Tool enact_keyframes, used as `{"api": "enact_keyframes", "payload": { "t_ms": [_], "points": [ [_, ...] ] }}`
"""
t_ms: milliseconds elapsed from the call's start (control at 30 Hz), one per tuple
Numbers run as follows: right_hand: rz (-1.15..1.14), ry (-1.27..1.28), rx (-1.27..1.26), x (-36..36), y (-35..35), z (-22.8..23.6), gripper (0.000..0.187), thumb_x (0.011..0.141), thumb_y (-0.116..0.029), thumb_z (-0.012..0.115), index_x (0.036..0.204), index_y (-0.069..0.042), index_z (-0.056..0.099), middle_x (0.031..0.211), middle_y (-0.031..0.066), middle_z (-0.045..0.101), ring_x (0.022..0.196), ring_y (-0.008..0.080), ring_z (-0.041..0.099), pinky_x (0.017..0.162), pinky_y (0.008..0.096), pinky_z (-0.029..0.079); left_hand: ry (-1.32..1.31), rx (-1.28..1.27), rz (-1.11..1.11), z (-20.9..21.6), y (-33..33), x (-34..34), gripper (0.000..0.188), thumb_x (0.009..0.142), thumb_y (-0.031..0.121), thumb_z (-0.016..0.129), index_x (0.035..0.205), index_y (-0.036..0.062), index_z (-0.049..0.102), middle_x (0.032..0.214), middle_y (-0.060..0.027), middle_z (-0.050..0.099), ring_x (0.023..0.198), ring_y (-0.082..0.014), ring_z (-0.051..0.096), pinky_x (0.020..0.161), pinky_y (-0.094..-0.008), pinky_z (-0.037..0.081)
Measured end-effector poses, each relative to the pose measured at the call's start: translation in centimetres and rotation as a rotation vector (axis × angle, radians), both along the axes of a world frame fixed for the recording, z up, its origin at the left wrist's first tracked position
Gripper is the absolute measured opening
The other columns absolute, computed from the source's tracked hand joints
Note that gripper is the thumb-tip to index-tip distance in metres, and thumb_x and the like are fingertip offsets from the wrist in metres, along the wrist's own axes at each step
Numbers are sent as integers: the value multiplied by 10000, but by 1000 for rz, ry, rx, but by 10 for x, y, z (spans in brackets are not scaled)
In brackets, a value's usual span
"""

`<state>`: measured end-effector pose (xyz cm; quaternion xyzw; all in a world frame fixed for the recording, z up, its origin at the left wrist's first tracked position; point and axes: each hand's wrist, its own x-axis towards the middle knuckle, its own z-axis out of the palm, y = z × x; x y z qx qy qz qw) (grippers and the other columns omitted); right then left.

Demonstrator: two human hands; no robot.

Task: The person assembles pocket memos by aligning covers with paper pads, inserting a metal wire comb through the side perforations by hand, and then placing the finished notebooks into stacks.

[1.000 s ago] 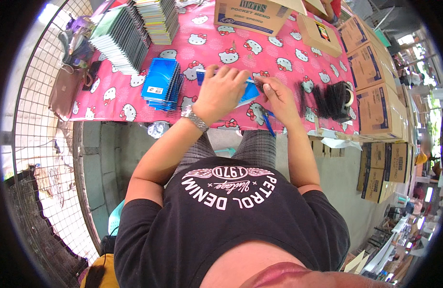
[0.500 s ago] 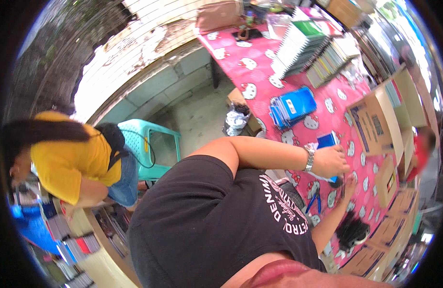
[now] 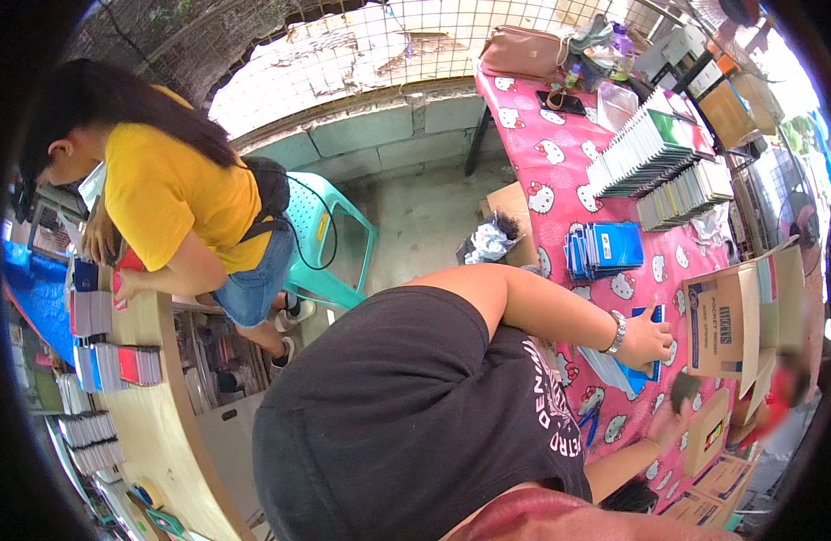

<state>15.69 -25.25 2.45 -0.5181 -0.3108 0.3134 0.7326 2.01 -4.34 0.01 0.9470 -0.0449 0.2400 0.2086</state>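
Note:
My left hand [image 3: 647, 341], with a metal watch on the wrist, lies with fingers spread over a blue notebook [image 3: 648, 371] on the pink table. Pale page edges show beside the notebook, next to my forearm. Lower down, my right hand [image 3: 670, 422] is curled and smeared by motion. A dark rounded object [image 3: 684, 388] shows at its fingertips, too blurred to name. Blue-handled pliers [image 3: 590, 424] lie on the tablecloth between my arms. Farther up the table sits a stack of blue notebooks [image 3: 614, 248].
Rows of spiral notebooks [image 3: 654, 144] stand at the far end. An open cardboard box [image 3: 722, 320] and flat brown boxes [image 3: 724, 476] line the right edge. A person in yellow [image 3: 177, 189] works at a wooden table [image 3: 190, 424] on the left, beside a green plastic stool [image 3: 330, 234].
The view has swung, shifting the scene. My right hand has moved away from my left, with the dark object at its fingertips. My left hand's fingers are more spread over the blue notebook.

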Motion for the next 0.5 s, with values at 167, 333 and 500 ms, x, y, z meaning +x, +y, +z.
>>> {"api": "enact_keyframes", "payload": {
  "t_ms": [167, 333, 500],
  "points": [
    [313, -116, -472, -2, 2, 22, 752, 791, -340, 699, 1346, 96, 439, 1387, 229, 470, 1341, 338, 408, 1167, 441, 239, 63, 0, -130, 23, 8, -7, 470, 778, 560, 690, 1067, 189, 660, 1108, -9, 627, 1212, -228, 474, 955, -663, 344],
    [429, 37, 111, -23, 14, 33, 681, 788, -308, 675, 1314, 85, 492, 1310, 166, 527, 1262, 259, 460, 1106, 387, 292, 84, -4, -124, 21, 13, -17, 496, 774, 561, 696, 1085, 176, 657, 1143, -6, 628, 1233, -227, 465, 946, -635, 364],
    [338, -79, -121, -4, 10, 30, 696, 790, -316, 655, 1338, 76, 477, 1323, 166, 516, 1275, 270, 449, 1105, 397, 292, 70, -39, -109, 15, 13, -6, 512, 754, 555, 717, 1101, 187, 640, 1154, -16, 623, 1244, -241, 466, 924, -619, 382]
  ]
}}
